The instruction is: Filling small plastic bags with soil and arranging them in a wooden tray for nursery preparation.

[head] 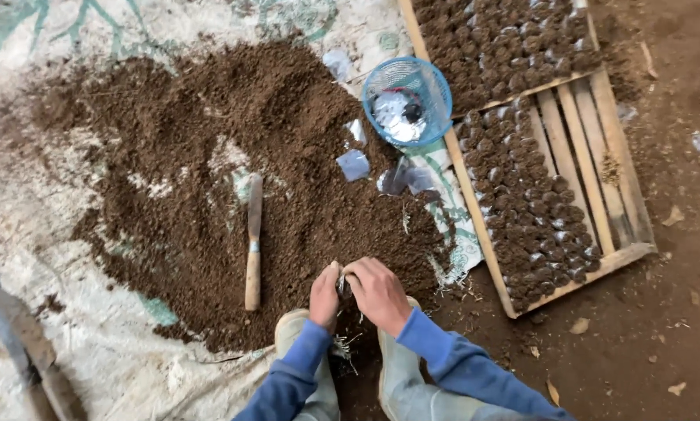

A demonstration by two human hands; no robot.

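Note:
My left hand [324,297] and my right hand [379,294] meet at the near edge of a wide heap of dark soil [233,156]. Together they are closed around a small clear plastic bag [343,287], which is mostly hidden between the fingers. Both sleeves are blue. My pale boots [396,382] show under the arms. A knife with a wooden handle [253,243] lies on the soil to the left of my hands.
A white printed sheet [61,257] lies under the soil. A blue mesh basket [407,100] holding clear bags stands behind. Loose clear bags [354,164] lie on the soil. A wooden slatted tray [591,156] at the right holds several rows of soil-filled bags.

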